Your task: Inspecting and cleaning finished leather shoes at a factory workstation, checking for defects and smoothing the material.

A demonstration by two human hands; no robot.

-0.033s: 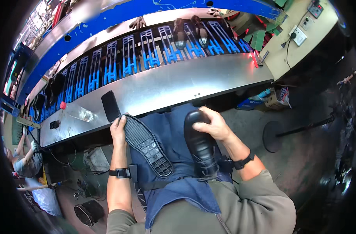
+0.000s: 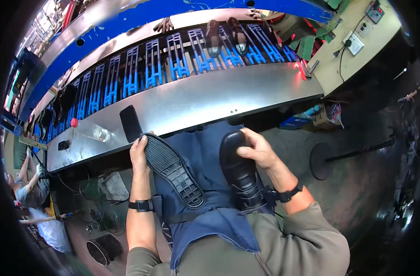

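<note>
My left hand [image 2: 139,154] grips a black shoe sole [image 2: 173,170] by its toe end. The inner side, with fine ribs at the front and a grid of hollows toward the heel, faces up. In my right hand [image 2: 258,149] is a black leather lace-up shoe [image 2: 238,161], held near the toe with the thumb across its upper. Its laced opening points toward me. Sole and shoe are apart, both over the blue apron [image 2: 203,158] on my lap. Fingers under each piece are hidden.
A metal bench [image 2: 191,94] runs ahead, bearing a dark phone [image 2: 131,124] and a clear bottle [image 2: 97,132]. Behind it, blue rack bars [image 2: 152,64] carry dark shoes [image 2: 213,39]. A socket panel [image 2: 354,43] is at far right. Another person [image 2: 33,184] works at far left.
The shoe in my right hand has shifted slightly to the right, and its heel end has swung right. My left hand and the sole have hardly moved.
</note>
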